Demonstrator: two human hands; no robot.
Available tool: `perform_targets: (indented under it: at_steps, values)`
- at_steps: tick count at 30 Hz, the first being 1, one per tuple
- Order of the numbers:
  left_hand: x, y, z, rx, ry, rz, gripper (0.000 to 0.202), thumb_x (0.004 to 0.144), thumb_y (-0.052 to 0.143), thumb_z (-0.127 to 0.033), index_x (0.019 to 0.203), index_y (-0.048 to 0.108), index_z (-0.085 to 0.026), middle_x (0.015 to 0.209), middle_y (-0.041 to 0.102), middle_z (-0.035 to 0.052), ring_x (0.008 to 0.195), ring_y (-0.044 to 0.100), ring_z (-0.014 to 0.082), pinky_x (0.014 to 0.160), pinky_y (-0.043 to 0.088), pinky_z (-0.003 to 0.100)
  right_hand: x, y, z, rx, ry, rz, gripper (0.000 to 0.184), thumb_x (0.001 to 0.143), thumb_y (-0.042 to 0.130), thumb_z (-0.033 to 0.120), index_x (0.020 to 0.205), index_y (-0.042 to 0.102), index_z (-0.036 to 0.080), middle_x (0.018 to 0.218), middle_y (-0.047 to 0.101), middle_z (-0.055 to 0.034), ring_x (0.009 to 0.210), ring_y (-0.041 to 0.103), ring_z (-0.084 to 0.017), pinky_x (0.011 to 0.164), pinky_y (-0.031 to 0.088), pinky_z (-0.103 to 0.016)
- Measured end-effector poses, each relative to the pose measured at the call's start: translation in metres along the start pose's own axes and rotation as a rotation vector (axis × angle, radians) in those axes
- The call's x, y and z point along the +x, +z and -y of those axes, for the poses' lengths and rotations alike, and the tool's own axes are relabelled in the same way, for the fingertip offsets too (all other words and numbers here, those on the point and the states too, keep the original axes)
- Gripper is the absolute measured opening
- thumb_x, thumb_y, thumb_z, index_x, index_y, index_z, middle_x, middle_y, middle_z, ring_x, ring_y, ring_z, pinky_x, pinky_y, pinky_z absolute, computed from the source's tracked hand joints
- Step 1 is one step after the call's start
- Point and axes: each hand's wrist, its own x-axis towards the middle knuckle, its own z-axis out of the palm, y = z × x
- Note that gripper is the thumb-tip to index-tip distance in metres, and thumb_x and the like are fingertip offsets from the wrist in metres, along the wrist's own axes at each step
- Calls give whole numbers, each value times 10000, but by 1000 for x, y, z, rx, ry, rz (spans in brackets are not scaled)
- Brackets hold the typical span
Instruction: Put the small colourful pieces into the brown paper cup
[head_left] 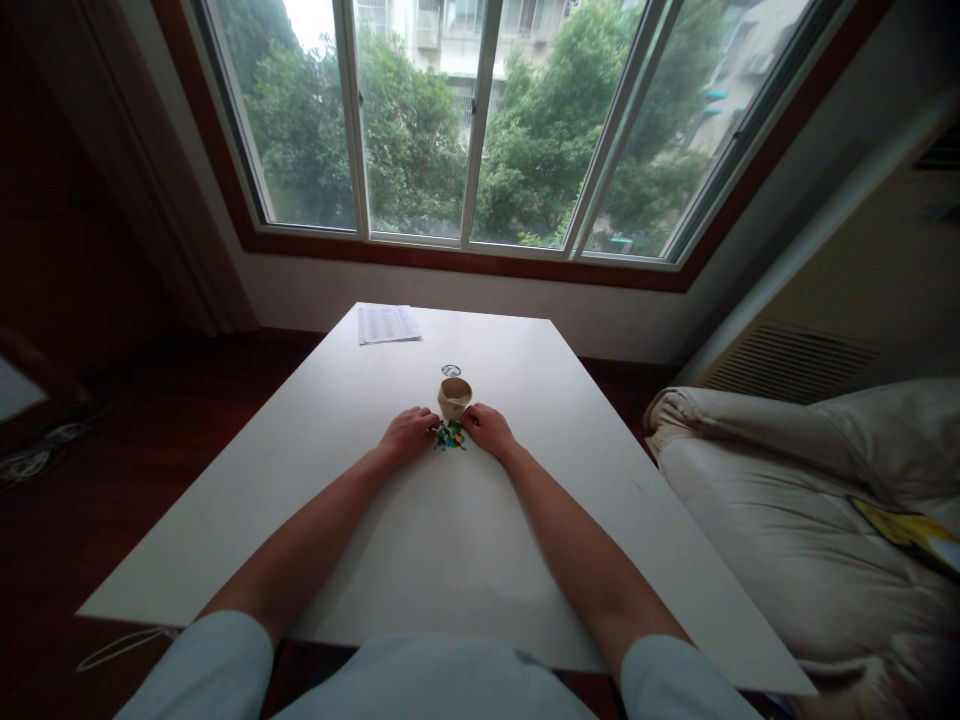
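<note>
A small tan cup (453, 408), its open mouth up, stands on the white table (457, 540). Just in front of it lies a loose pile of tiny coloured pieces (450, 437) in green, blue and yellow; their exact kind is too small to make out. At the pile's left edge rests my left hand (409, 434), fingers curled in and closed. My right hand (487, 427) is on the other side, close by the cup's lower right, its fingers also bent together. Whatever either hand pinches is too small to see.
Behind the cup is a small round, dark-rimmed thing (451, 370). Printed paper (389, 325) lies at the table's far left corner. A beige padded sofa (757, 500) stands along the right side, and a wide window (465, 120) is beyond the table.
</note>
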Motion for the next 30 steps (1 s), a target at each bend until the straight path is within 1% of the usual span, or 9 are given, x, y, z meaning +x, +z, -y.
perform_targets:
  at_steps: [12, 15, 19, 25, 30]
  values:
    - [-1, -7, -3, 7, -16, 17, 156, 869, 556, -261, 901, 704, -226, 952, 665, 71, 900, 575, 193, 800, 455, 301, 0, 0, 0, 5, 6, -3, 153, 904, 576, 265, 938, 718, 218, 929, 664, -32, 840, 590, -146, 749, 402, -229]
    - [-2, -8, -4, -1, -3, 21, 155, 849, 561, -236, 911, 703, -229, 961, 666, 70, 902, 579, 197, 797, 458, 303, 0, 1, 0, 11, -3, -10, 160, 909, 569, 269, 925, 718, 214, 922, 664, -33, 837, 590, -145, 754, 403, -230]
    - [-2, -9, -4, -18, -22, 32, 199, 800, 575, -184, 940, 706, -238, 976, 665, 66, 923, 582, 202, 815, 466, 304, -1, -1, 1, 11, 7, -2, 166, 916, 560, 268, 933, 717, 215, 918, 663, -33, 834, 589, -144, 754, 402, -231]
    - [-1, -6, -3, -33, -27, 22, 199, 798, 553, -166, 923, 695, -229, 972, 666, 63, 928, 587, 197, 818, 471, 302, -1, -2, 2, 10, 8, -1, 162, 912, 559, 261, 931, 714, 219, 911, 662, -29, 830, 589, -144, 741, 399, -230]
    - [-2, -3, -2, -47, -11, 0, 164, 787, 559, -160, 887, 670, -228, 939, 661, 55, 891, 585, 194, 785, 461, 297, -1, -1, 1, 6, 6, -9, 159, 911, 562, 265, 921, 714, 218, 901, 660, -30, 822, 586, -144, 730, 392, -230]
